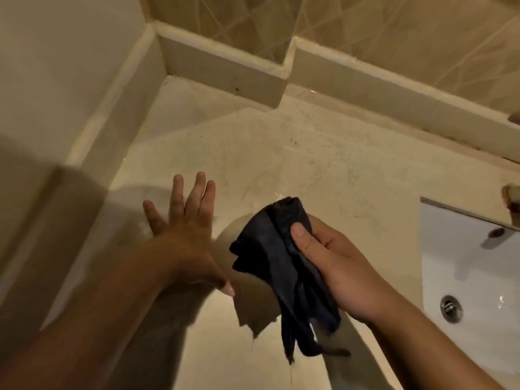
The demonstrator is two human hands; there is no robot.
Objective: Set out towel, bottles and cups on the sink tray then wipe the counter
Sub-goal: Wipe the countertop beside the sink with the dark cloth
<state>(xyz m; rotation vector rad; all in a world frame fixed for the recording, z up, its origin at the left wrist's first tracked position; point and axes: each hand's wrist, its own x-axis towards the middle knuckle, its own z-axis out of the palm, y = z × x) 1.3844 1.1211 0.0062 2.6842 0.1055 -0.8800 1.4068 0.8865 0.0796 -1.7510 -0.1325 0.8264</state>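
A dark, crumpled cloth (284, 266) hangs from my right hand (334, 266), which grips its upper part with the thumb on top, above the beige stone counter (295, 153). My left hand (183, 232) is spread open just left of the cloth, fingers apart and pointing away from me, hovering over or lightly touching the counter. No towel, bottles, cups or tray are in view.
A white sink basin (467, 271) with a metal drain (451, 308) sits at the right, part of a tap (510, 198) above it. A raised beige ledge (225, 68) and tiled wall run along the back; a side wall (56, 80) closes the left corner.
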